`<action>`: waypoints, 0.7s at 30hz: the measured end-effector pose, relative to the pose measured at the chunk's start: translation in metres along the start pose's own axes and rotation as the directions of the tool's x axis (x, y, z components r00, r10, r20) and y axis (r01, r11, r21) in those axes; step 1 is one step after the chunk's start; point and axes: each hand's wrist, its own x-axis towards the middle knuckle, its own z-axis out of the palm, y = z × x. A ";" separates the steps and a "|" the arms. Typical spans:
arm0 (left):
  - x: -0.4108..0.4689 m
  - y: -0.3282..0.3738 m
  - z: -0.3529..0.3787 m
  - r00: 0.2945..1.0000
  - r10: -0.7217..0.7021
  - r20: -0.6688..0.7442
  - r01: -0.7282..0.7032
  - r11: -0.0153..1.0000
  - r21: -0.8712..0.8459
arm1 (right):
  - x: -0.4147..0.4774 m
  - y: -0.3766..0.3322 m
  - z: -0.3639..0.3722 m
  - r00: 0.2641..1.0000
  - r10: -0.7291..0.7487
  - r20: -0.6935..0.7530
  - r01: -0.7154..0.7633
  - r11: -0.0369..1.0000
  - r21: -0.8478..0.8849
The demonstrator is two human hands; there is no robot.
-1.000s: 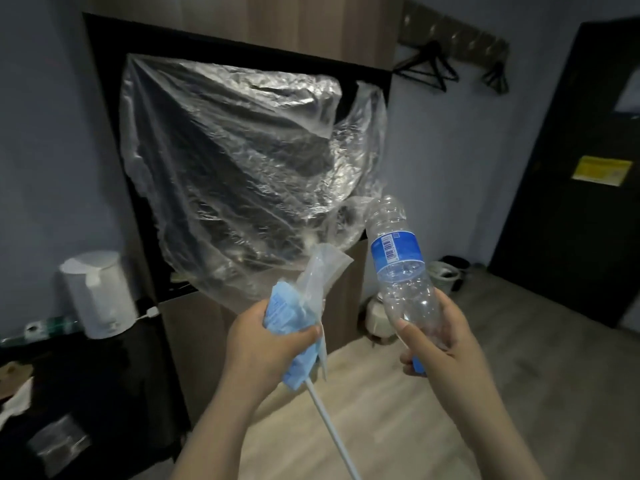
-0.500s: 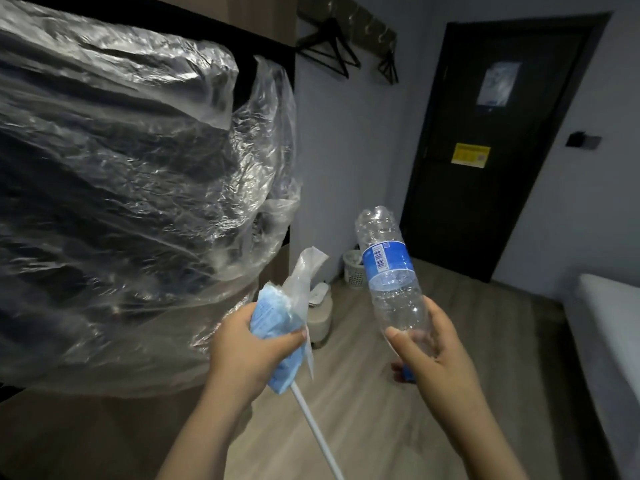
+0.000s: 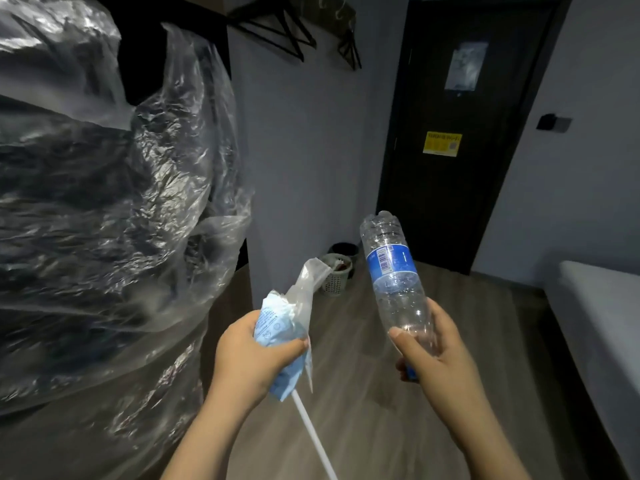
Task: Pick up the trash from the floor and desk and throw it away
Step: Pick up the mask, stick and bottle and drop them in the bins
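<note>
My left hand (image 3: 252,358) grips a bundle of trash: a crumpled blue wrapper (image 3: 273,327), a white straw (image 3: 315,441) that sticks down from the fist, and the neck of a big clear plastic bag (image 3: 104,209) that billows up over the left side of the view. My right hand (image 3: 433,355) holds an empty clear water bottle (image 3: 394,271) with a blue label, upside down, cap end hidden in the palm. A small white mesh waste basket (image 3: 334,277) stands on the floor by the wall, beyond both hands, with a dark bin (image 3: 344,249) behind it.
A dark door (image 3: 450,133) with a yellow notice closes the far end of the room. Black hangers (image 3: 277,32) hang on the wall above. A white bed edge (image 3: 602,306) runs along the right. Wooden floor (image 3: 467,306) stretches between me and the baskets.
The view has swung right and moved forward; the door and baskets are nearer and more central. Both hands keep their hold. The bottle has tilted slightly.
</note>
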 end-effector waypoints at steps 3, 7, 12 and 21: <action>0.050 0.018 0.036 0.999 0.048 0.013 -0.049 0.997 0.059 | 0.057 0.005 -0.011 1.000 0.006 -0.011 -0.006 1.000 0.010; 0.103 0.029 0.081 0.996 0.086 0.020 -0.087 0.992 0.091 | 0.125 0.017 -0.026 0.999 0.013 -0.034 -0.013 1.000 0.006; 0.169 0.021 0.116 0.998 0.057 0.021 -0.059 0.990 0.128 | 0.193 0.044 -0.030 0.996 0.071 -0.046 -0.071 0.997 -0.006; 0.337 -0.008 0.167 0.999 0.026 0.024 -0.029 0.990 0.136 | 0.350 0.077 0.010 0.993 0.081 -0.085 -0.089 0.992 -0.090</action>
